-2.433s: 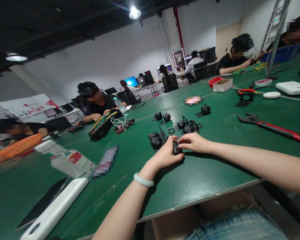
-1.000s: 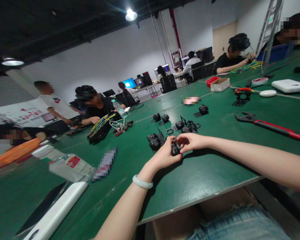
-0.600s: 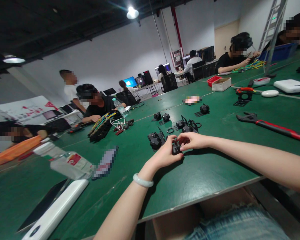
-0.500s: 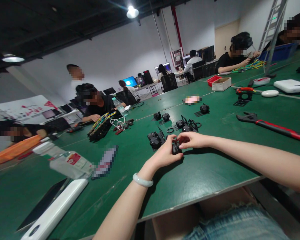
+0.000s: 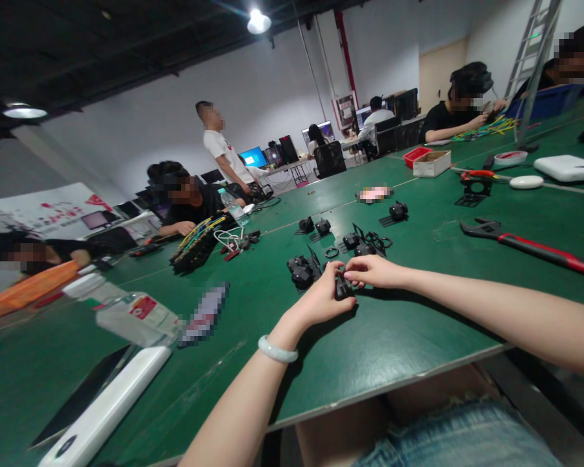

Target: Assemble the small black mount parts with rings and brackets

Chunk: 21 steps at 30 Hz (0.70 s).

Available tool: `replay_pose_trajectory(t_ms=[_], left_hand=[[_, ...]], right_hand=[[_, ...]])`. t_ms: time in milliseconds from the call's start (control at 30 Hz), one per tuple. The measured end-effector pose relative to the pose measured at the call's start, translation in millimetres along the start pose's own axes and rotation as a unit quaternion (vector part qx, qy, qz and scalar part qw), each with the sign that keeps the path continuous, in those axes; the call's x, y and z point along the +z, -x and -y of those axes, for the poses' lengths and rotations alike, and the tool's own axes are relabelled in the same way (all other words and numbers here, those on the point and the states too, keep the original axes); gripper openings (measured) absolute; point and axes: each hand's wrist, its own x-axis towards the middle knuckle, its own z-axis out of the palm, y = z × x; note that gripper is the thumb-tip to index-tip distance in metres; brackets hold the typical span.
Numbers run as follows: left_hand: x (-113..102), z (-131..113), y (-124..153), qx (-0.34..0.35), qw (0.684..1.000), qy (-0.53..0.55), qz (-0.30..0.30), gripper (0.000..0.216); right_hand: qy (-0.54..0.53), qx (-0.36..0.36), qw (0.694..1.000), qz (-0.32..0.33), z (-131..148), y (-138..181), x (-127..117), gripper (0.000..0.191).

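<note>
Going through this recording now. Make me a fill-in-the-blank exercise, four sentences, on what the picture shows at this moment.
1. The left hand holds a small ____ part close to the right hand.
2. The wrist with the pale bangle is the person's ____ one.
3. The adjustable wrench has a black-and-____ handle.
4. The tabletop is coloured ____.

Missing words: black; left; red; green.

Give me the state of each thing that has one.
Black part, held
Left hand, curled around the black part
Right hand, fingers bent at the black part, grip unclear
Adjustable wrench, lying on the table
Large bottle, capped
White box, open-topped
Red tray, open
Blue-screened monitor, lit
Ceiling lamps, both lit
</note>
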Motion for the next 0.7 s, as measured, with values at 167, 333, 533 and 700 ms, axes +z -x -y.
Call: replay_pose_trajectory(t_ms=[167,333,533,700], left_hand=[[-1,-1,-1,-0.001,1.000,0.004,0.001,0.061],[-1,-1,-1,-0.011,1.000,0.005,0.003,0.062],[-1,-1,0,-0.003,1.000,0.010,0.005,0.061],[-2,-2,0,-0.002,1.000,0.015,0.009,0.059]], right_hand=[[0.005,0.018,0.999,-0.030,0,-1,6,0.036],[-0.014,0.033,0.999,-0.027,-1,-3,5,0.040],[-0.059,0.000,0.994,0.090,0,-1,-8,0.044],[-0.053,-0.011,0.994,0.098,-4,0,-9,0.054]])
